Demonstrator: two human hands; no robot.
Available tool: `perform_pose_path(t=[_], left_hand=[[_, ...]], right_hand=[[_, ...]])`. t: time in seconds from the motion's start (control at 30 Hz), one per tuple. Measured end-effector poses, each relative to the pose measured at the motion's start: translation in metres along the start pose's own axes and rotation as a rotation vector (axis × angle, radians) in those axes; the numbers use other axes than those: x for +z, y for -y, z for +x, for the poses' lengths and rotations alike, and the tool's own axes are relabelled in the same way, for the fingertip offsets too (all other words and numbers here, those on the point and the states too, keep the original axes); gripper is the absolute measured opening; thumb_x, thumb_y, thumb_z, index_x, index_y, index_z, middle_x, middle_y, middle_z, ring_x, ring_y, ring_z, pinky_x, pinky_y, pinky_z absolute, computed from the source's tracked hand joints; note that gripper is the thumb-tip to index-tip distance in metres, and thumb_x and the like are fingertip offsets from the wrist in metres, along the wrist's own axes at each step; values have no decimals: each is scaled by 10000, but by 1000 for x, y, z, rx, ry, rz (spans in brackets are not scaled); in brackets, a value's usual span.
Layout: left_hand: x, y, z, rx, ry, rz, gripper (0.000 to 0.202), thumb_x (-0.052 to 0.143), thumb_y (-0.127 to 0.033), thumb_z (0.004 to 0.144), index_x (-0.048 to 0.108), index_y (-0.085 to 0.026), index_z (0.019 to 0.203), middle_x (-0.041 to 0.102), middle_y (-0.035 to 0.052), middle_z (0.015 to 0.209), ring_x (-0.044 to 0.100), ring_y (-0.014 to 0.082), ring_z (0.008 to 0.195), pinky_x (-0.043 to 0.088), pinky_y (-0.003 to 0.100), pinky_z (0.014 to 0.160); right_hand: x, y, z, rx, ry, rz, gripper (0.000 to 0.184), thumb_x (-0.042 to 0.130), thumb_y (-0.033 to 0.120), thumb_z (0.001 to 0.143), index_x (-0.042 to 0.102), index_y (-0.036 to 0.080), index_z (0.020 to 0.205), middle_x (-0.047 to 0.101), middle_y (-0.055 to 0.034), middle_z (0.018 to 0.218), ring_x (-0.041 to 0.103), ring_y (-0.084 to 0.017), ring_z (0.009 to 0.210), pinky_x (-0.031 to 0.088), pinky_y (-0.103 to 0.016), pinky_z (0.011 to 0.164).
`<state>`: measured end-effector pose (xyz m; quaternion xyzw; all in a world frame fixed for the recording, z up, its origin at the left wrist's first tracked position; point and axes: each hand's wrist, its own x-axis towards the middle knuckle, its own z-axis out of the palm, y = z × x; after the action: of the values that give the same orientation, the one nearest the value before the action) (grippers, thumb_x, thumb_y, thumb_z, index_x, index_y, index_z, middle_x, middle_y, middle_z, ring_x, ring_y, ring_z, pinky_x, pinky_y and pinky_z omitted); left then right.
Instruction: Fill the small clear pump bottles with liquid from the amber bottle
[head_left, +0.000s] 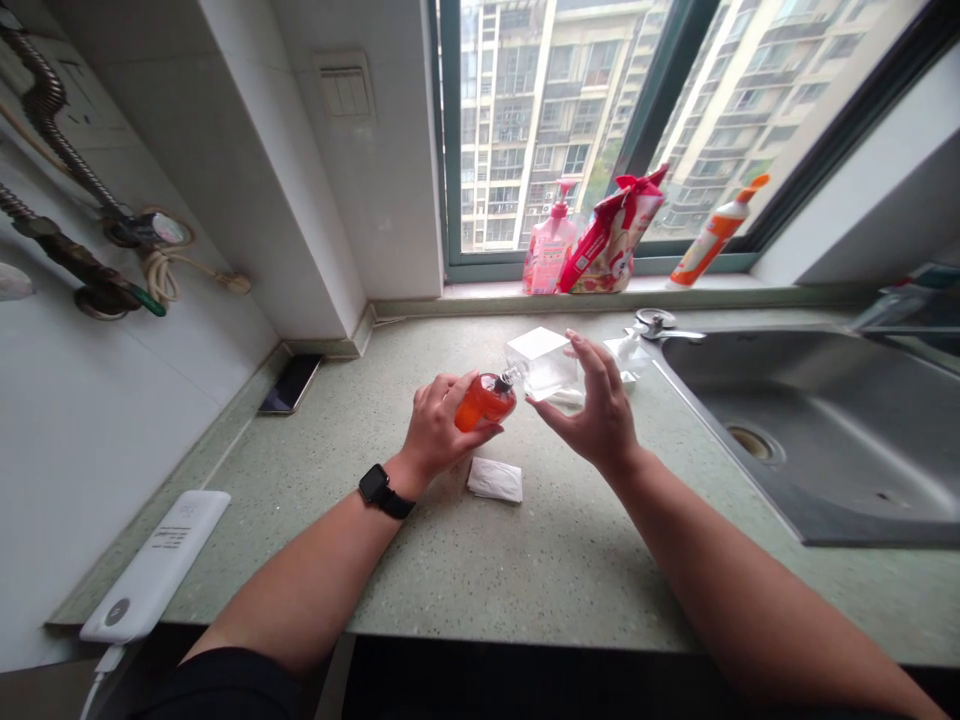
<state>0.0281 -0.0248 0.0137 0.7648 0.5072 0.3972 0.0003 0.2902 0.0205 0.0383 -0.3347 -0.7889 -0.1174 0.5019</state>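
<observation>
While held tilted above countertop [525, 570], orange bottle [484, 403]: wrapped by fingers of left hand [435, 432], neck uncovered, aimed rightward.
Right hand [600, 412]: fingers spread, gripped nothing, hovered beside neck.
Clear box [540, 358]: stood just behind right hand, contact unclear.
Folded tissue [495, 480]: lay beneath, untouched.

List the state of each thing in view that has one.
left hand: shut around orange bottle
orange bottle: held, tilted, neck toward right hand
right hand: open, fingers spread
clear box: behind right hand; contact unclear
white tissue: folded, flat on counter
phone: screen dark
power bank: cable plugged in
pink pump bottle: upright
</observation>
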Motion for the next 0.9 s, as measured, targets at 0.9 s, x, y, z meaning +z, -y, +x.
perform_pose_path(t=[0.9], left_hand=[[-4, 0, 2, -7, 1, -1, 847, 754, -780, 881, 587, -260, 1529, 714, 122, 1281, 678, 310, 1142, 477, 499, 1069]], right_hand=[[0, 7, 10, 12, 52, 46, 998, 788, 305, 905, 241, 316, 1740, 525, -182, 1605, 641, -414, 1375, 609, -653, 1106]])
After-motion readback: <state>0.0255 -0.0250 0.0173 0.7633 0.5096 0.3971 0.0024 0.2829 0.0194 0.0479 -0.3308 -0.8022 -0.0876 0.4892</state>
